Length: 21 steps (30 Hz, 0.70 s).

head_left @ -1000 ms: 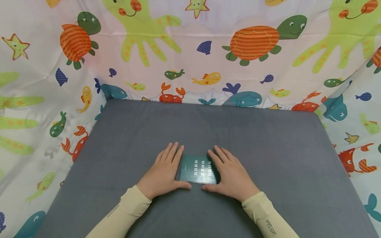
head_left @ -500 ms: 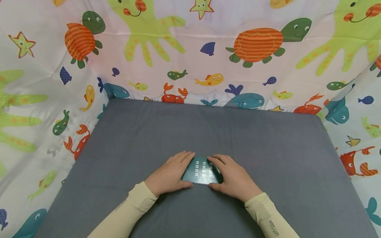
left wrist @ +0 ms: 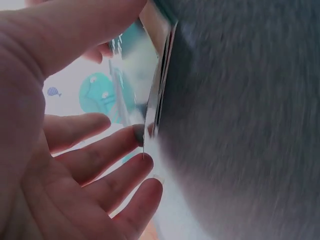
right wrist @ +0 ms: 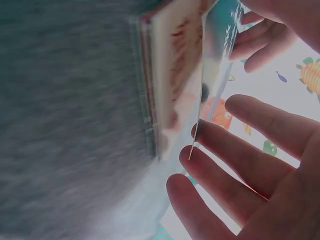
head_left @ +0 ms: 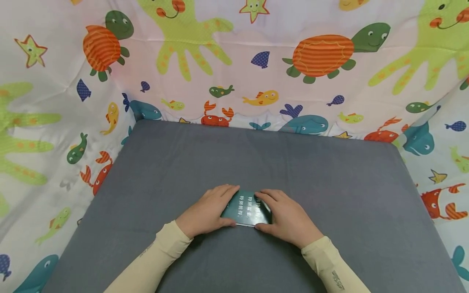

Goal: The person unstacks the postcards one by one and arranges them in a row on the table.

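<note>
Head view: two hands meet at a small dark green book [head_left: 246,209] lying near the front middle of a grey table [head_left: 329,183].
Book: teal-green cover with lines of pale print; its near edge sits between the two thumbs, and it looks slightly tipped rather than flat.
Left hand [head_left: 207,211]: on the book's left side, fingers curled over the left edge and far corner, thumb [head_left: 226,222] pressed at the near left corner; it grips the book.
Right hand [head_left: 287,217]: on the book's right side, fingers bent over the right edge and top, thumb at the near right corner; it grips the book too.
Sleeves: both forearms wear pale cream sleeves [head_left: 154,260] reaching to the wrists.
Left wrist view: blurred; the glossy cover [left wrist: 131,75] stands off the grey cloth, a thin stack of page edges [left wrist: 162,85] beneath it, fingertips [left wrist: 135,136] touching the cover's edge, thumb across the top.
Right wrist view: also blurred; the cover [right wrist: 220,55] is parted from the pale pages [right wrist: 175,75], right fingers [right wrist: 220,145] spread and touching the cover's edge, the other hand's fingers [right wrist: 257,47] showing beyond.
Table: covered in plain grey cloth, the book well away from its far edge.
Backdrop [head_left: 256,53]: white cloth printed with turtles, octopuses, whales, crabs, fish and stars, hung on three sides of the table.
</note>
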Each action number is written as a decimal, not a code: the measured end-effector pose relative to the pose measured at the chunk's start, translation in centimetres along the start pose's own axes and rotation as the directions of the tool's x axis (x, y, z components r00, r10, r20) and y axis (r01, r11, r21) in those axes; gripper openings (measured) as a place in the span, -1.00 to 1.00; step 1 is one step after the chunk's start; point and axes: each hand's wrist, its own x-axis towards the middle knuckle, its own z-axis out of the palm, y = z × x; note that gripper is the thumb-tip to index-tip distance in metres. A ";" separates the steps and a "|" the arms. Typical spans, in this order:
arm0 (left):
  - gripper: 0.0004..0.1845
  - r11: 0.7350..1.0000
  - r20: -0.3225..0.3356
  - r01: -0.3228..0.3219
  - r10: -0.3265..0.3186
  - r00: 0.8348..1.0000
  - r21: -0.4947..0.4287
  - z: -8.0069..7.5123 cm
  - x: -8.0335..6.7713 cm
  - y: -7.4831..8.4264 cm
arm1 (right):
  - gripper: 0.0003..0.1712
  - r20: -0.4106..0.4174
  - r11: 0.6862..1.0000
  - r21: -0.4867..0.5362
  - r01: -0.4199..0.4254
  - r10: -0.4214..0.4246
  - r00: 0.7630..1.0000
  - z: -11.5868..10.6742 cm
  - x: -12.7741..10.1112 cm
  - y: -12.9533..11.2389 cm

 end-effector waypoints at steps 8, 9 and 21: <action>0.08 0.997 -0.039 0.069 -0.067 0.997 0.035 -3.3 -1.3 -3.0 | 0.02 0.009 0.996 -0.054 0.075 -0.074 0.997 -0.3 5.0 -2.8; 0.08 0.995 -0.043 0.086 -0.084 0.996 0.041 -3.7 -1.5 -3.6 | 0.02 0.014 0.994 -0.065 0.089 -0.089 0.996 -0.1 5.8 -3.3; 0.11 0.968 -0.017 0.251 -0.251 0.968 0.000 -9.4 -3.9 -13.0 | -0.01 0.052 0.984 -0.103 0.143 -0.138 0.989 2.7 16.1 -9.7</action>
